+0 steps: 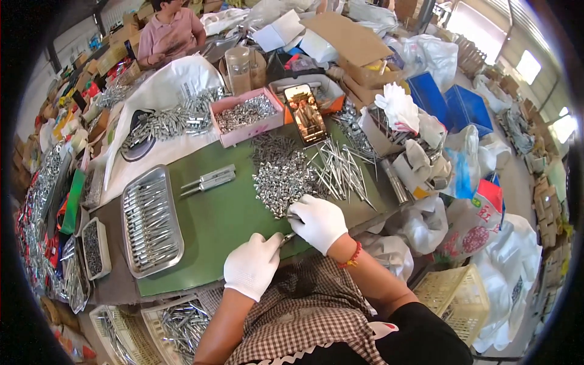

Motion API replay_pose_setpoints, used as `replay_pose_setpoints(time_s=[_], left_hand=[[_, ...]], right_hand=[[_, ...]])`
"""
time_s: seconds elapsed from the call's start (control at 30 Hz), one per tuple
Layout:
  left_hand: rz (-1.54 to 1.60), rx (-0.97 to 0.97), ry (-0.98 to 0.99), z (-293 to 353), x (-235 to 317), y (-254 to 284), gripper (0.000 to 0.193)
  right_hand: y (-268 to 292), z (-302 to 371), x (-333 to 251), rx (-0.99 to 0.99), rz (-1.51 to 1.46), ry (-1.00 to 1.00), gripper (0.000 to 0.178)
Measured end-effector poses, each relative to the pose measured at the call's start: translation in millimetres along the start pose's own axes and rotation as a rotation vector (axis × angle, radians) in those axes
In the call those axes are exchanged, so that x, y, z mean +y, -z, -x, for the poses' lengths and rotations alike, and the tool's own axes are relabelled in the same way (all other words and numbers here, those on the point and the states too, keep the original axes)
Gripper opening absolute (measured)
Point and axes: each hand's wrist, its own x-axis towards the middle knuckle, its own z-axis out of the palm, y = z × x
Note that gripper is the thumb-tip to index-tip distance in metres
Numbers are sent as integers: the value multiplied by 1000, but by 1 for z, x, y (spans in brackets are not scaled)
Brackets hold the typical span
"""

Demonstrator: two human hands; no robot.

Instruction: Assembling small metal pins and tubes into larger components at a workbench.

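Note:
My left hand (252, 266), in a white glove, is closed on a slim metal piece (287, 238) near the front edge of the green work surface. Just to its right, my white-gloved right hand (319, 225) has its fingers pinched together at the near edge of a pile of small silver metal parts (281, 181). Whatever those fingers hold is hidden. Beyond the silver parts lies a heap of small dark grey pieces (272, 148). Long thin metal rods (344, 172) are strewn to the right of the pile.
At left, a steel tray (177, 243) holds rows of metal rods, beside a pronged metal piece (210, 180). A pink box (228, 140) of small parts and a propped phone (305, 115) stand behind. Crates and bags crowd the right; a person in pink (170, 33) sits far left.

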Motion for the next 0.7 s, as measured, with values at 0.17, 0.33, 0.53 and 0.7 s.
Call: replay_pose_setpoints(time_s=[0.17,0.33,0.53,0.7], left_hand=[[7,-19,-1,-6,-1,-2,19],[4,-23,-4,-10,-1,-1,20],[15,-22,-9,-8,-3,-1,21],[13,-55,12,-6,-1,3,22]], right_hand=[[9,16,-1,-46,-193,-22,10],[6,20,-5,25,-258,54,10],[6,23,-10,-7,-221,57,12],[4,28,-15,39,-188,21,10]])
